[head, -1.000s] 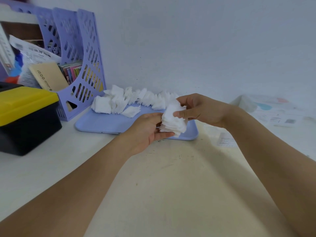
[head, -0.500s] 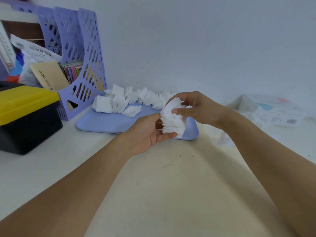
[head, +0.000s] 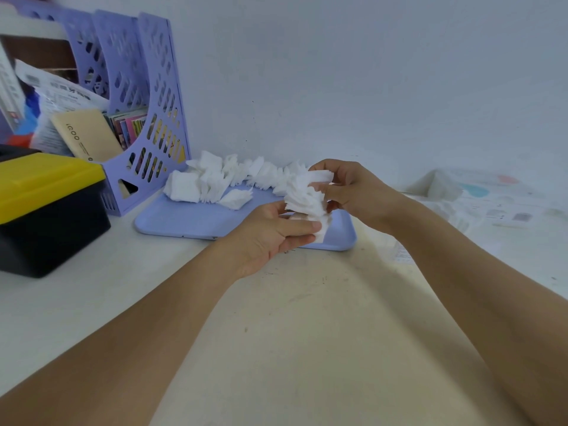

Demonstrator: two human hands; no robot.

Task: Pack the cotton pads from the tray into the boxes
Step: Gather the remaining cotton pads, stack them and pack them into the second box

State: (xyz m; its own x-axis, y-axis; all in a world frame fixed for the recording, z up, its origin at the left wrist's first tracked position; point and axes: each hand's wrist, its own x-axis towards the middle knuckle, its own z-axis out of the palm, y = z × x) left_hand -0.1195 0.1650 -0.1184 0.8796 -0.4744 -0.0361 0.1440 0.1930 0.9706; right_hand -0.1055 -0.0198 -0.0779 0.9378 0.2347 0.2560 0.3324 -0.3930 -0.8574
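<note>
A messy stack of cotton pads [head: 307,198] sits pinched between the left hand [head: 270,238] underneath and right hand [head: 347,189] on top, just over the tray's [head: 190,219] near-right edge, with loads more pads [head: 221,179] along the tray's far side, so packing looks barely started.

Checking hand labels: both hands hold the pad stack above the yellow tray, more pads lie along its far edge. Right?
Not quite: the tray is lavender, not yellow, per the head view. The rest holds: left hand and right hand hold the stack; more pads lie along its far edge.
</note>
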